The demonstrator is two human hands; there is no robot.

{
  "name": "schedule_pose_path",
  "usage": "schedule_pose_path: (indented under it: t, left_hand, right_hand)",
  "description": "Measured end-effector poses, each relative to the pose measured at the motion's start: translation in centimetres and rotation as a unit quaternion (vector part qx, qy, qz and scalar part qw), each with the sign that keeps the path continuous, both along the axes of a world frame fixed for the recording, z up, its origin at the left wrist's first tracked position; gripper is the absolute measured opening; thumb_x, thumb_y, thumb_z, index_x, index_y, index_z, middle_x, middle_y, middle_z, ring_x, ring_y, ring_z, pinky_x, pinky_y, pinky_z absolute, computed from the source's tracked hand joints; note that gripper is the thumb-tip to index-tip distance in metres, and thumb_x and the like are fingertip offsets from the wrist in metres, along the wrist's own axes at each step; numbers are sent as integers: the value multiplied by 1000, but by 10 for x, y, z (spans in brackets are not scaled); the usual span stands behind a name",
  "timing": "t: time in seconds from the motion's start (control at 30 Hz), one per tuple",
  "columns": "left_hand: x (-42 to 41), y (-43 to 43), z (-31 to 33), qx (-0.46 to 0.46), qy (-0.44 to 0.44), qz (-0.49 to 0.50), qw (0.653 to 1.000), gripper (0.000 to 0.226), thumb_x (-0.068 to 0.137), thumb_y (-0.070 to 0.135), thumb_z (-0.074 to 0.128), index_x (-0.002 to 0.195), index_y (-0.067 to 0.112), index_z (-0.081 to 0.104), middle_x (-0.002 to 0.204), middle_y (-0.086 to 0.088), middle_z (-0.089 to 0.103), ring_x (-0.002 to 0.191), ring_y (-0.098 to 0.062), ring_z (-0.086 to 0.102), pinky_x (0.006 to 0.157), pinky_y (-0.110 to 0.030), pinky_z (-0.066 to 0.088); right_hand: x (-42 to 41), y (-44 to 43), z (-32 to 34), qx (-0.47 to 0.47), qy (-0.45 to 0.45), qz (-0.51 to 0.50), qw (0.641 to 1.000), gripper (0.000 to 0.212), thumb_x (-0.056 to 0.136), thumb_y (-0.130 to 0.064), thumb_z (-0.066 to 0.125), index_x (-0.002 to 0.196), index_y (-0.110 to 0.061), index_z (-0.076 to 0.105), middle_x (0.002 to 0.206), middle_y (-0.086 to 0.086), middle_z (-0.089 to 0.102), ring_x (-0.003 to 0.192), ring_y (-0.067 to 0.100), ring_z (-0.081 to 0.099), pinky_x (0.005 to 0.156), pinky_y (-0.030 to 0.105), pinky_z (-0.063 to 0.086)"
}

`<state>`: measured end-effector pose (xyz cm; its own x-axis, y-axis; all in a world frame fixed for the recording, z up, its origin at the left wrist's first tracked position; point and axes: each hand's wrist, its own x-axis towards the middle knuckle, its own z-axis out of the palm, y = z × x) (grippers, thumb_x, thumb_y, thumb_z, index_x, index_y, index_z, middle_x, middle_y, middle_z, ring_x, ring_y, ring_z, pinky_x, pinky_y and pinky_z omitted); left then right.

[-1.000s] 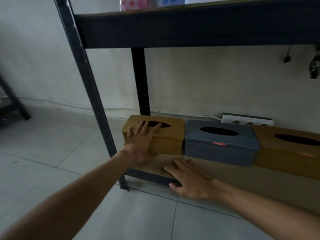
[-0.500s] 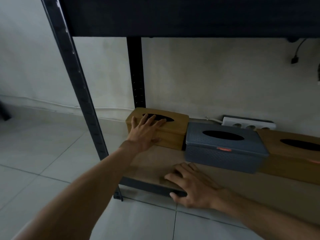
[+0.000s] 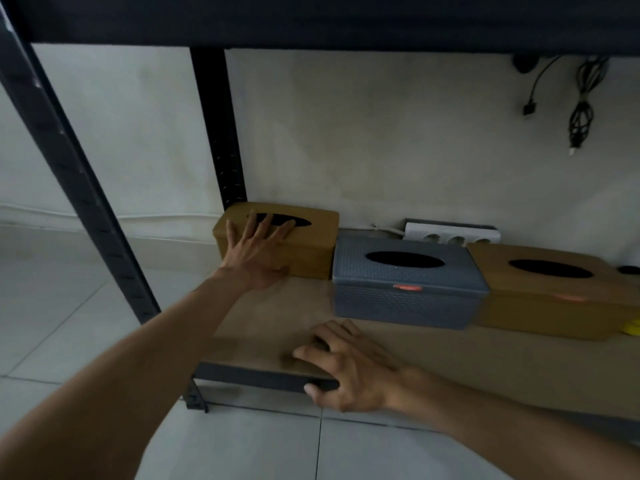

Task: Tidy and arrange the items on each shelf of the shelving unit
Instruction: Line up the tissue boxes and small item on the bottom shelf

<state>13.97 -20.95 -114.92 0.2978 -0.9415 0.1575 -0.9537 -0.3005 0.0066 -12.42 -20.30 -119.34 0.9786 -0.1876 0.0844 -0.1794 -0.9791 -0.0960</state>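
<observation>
I have my left hand (image 3: 258, 251) flat, fingers spread, on the mustard tissue box (image 3: 311, 252) just left of and behind the grey tissue box (image 3: 405, 289), while in front of that grey box my right hand (image 3: 353, 372) grips the front edge of the bottom shelf (image 3: 270, 323), thumb on its rail.

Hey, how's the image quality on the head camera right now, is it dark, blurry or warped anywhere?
Head view: dim throughout, with the upper shelf nearly black; the wide lens tilts the front post; the right hand gripping the bottom shelf looks soft, the left hand on the left brown tissue box sharper.
</observation>
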Motion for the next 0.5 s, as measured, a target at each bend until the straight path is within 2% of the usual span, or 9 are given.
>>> schedule_pose_path:
  t: [0.07, 0.13, 0.2, 0.3, 0.37, 0.43, 0.5]
  left_hand:
    - [-8, 4, 7, 1, 18, -2, 1000, 91, 88, 68, 48, 156, 42, -7, 167, -5, -4, 149, -31, -20, 110, -67, -19]
    - [-24, 9, 13, -60, 56, -26, 996, 82, 86, 73, 22, 158, 39, 5, 167, -6, 3, 150, -29, -18, 110, -65, -23]
    - [-51, 13, 21, -111, 94, -62, 987, 84, 84, 76, 9, 157, 35, 17, 166, -4, 12, 152, -26, -11, 110, -62, -24]
    - [-99, 8, 31, -85, 77, -141, 983, 83, 87, 82, 21, 157, 38, 15, 166, 1, 8, 152, -19, -11, 112, -57, -25]
    - [-128, -2, 32, -42, 34, -208, 977, 88, 85, 84, 29, 157, 37, 12, 167, 2, 1, 151, -16, -13, 117, -57, -16]
    - [-151, -14, 25, -10, -12, -260, 966, 92, 85, 82, 36, 158, 33, 12, 167, 0, 4, 152, -18, -9, 120, -54, -5]
    - [-168, -26, 16, 5, -29, -280, 959, 93, 86, 77, 44, 159, 30, 11, 166, -2, 10, 152, -22, -1, 122, -50, 3]
  right_hand:
    - [-7, -2, 3, 15, 0, -14, 1000, 61, 92, -55, 54, 142, -22, 45, 128, 7, 44, 112, 21, 38, 100, 34, 35]
    - [-20, -7, 4, 15, 3, -28, 1000, 64, 91, -59, 53, 142, -23, 41, 130, 4, 41, 113, 20, 36, 101, 32, 32]
    - [-38, -13, 3, 15, 14, -52, 998, 67, 89, -65, 49, 142, -25, 38, 132, 0, 39, 115, 19, 37, 104, 33, 35]
    - [-70, -22, 4, 17, 29, -88, 996, 72, 87, -71, 46, 142, -26, 38, 135, -2, 37, 117, 18, 38, 104, 35, 38]
    - [-90, -27, 7, 12, 36, -104, 994, 77, 87, -72, 45, 146, -25, 36, 142, -2, 34, 123, 18, 36, 107, 33, 36]
    - [-109, -32, 8, 11, 47, -124, 991, 84, 87, -74, 43, 153, -25, 27, 153, -1, 25, 136, 19, 28, 115, 31, 27]
    - [-124, -37, 6, 14, 64, -140, 988, 91, 88, -77, 39, 158, -25, 14, 163, -1, 10, 148, 19, 10, 121, 31, 13]
